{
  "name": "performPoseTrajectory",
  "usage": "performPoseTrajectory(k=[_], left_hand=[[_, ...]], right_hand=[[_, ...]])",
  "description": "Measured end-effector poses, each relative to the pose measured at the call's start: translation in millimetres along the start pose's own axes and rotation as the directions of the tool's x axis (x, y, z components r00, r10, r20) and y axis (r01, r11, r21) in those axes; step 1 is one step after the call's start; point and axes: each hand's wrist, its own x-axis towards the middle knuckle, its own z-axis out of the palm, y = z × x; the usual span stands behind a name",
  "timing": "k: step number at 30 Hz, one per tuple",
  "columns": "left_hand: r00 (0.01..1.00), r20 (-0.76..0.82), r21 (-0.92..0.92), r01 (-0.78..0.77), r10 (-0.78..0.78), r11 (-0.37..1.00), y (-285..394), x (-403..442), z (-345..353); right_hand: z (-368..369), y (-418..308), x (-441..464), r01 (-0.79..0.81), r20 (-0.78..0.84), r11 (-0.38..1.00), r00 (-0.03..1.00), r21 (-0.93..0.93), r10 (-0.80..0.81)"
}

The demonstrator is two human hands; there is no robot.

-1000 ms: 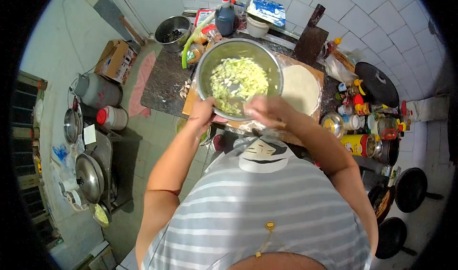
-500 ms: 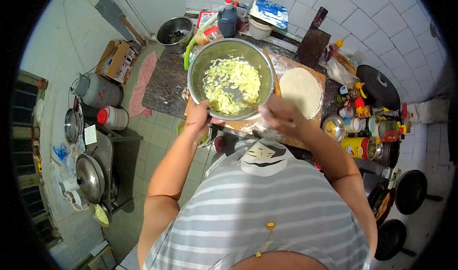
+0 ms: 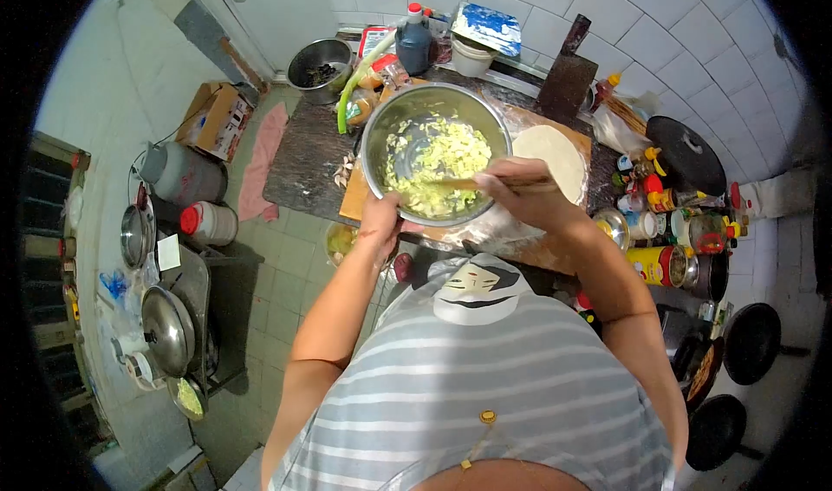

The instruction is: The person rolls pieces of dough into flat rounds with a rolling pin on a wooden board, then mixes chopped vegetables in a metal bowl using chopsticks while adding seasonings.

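A steel bowl (image 3: 374, 156) of chopped pale green vegetable (image 3: 455, 151) is held slightly tilted over the wooden board. My left hand (image 3: 380, 217) grips its near-left rim, thumb toward the inside. Wooden chopsticks (image 3: 458, 183) are in my closed right hand (image 3: 523, 193), their tips down in the vegetable at the bowl's near side. To the right of the bowl lies a flat round of dough (image 3: 549, 150), partly covered by my right hand.
Garlic cloves (image 3: 344, 172) and a green onion (image 3: 354, 86) lie left of the board (image 3: 350, 201). Behind stand a dark bottle (image 3: 413, 45) and a white tub (image 3: 472, 58). A cleaver (image 3: 567, 79) leans on the wall. Several jars and bottles crowd the right side.
The bowl has shifted to the right and slightly down with my left hand. My right hand has moved up a little, and the chopsticks now show clearly; the vegetable has been pushed about.
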Motion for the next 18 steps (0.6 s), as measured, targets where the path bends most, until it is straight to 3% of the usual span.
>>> performPoseTrajectory(k=[1, 4, 5, 6, 8, 9, 12, 14, 15, 16, 18], left_hand=[[1.000, 0.002, -0.049, 0.002, -0.002, 0.999, -0.3, 1.9, -2.5], [0.995, 0.033, -0.015, 0.096, -0.096, 0.995, 1.8, 1.3, -0.3], [0.991, 0.050, -0.031, 0.122, -0.121, 0.992, -1.5, 3.4, -2.3], [0.998, 0.034, -0.011, 0.053, -0.052, 0.999, 2.3, -3.4, -0.7], [0.996, 0.001, 0.031, -0.089, 0.089, 0.996, 14.7, -21.4, 2.6], [1.000, 0.010, 0.010, -0.023, 0.023, 1.000, 19.6, -19.7, -6.6], [0.997, -0.022, 0.029, -0.068, 0.068, 0.997, 20.7, -10.1, -14.5], [0.995, -0.023, -0.013, -0.098, 0.098, 0.995, 20.0, -20.6, 9.3], [1.000, -0.016, -0.095, -0.001, 0.000, 0.996, -1.1, -0.5, -0.5], [1.000, 0.000, -0.070, 0.011, -0.011, 0.997, 2.1, -5.4, -1.5], [0.999, 0.029, -0.022, 0.018, -0.017, 1.000, 21.6, -19.4, -2.1]], right_hand=[[-3.7, -5.3, -5.6, -0.031, 0.032, 0.999, 0.999, -0.009, 0.032], [31.1, 31.0, 9.6, 0.378, -0.056, 0.925, 0.925, 0.039, -0.376], [22.4, 47.6, 16.7, 0.366, -0.052, 0.929, 0.930, 0.056, -0.364], [11.1, 46.7, 23.1, 0.360, -0.135, 0.917, 0.913, -0.173, -0.384], [-16.1, 16.3, 17.0, -0.003, -0.274, 1.000, 0.962, 0.005, 0.004], [-26.8, 20.1, 9.6, 0.044, -0.237, 0.992, 0.969, -0.119, -0.072], [-6.9, 9.8, -16.4, 0.033, 0.073, 0.999, 0.997, 0.006, -0.034], [33.5, -0.8, -10.9, 0.387, 0.030, 0.916, 0.922, -0.111, -0.386], [33.3, -4.1, 0.2, 0.342, 0.141, 0.899, 0.939, -0.273, -0.314], [34.9, 8.5, 16.2, 0.390, 0.031, 0.816, 0.908, -0.426, -0.418], [-1.6, 0.4, 7.9, 0.353, -0.078, 0.890, 0.918, -0.288, -0.389]])
